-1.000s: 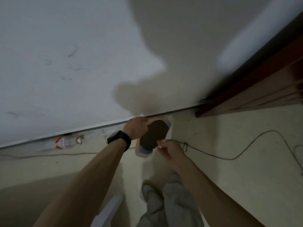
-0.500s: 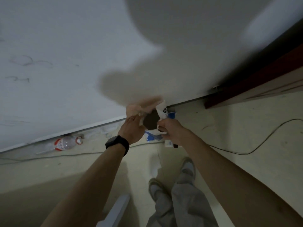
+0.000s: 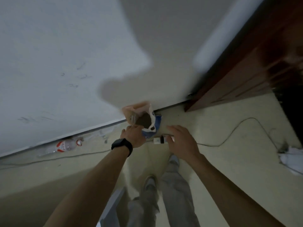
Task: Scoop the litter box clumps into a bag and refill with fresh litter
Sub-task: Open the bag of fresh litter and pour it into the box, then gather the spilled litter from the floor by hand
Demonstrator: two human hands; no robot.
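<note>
Head view looks down on a pale wall [image 3: 57, 63] that fills most of the picture, meeting a cream floor [image 3: 229, 153] along a dark baseboard line. Brown wood, a door [image 3: 262, 71] or its frame, stands at the right. Two bare forearms reach forward over grey trouser legs [image 3: 177, 194] and shoes. A thin cable [image 3: 229, 133] loops across the floor to the right, and a clear bottle [image 3: 65, 145] with a red label lies on its side by the wall at left. Against the wall stands the litter bag [image 3: 144, 122], white and blue, its mouth open and dark inside. The left hand [image 3: 132, 136], with a black watch [image 3: 122, 146] on its wrist, is at the bag's near rim, fingers curled on the edge as far as I can make out. The right hand [image 3: 182, 141] hangs just beside the bag, apart from it, fingers spread and holding nothing. A small white plug [image 3: 158, 140] lies on the floor between the hands.
</note>
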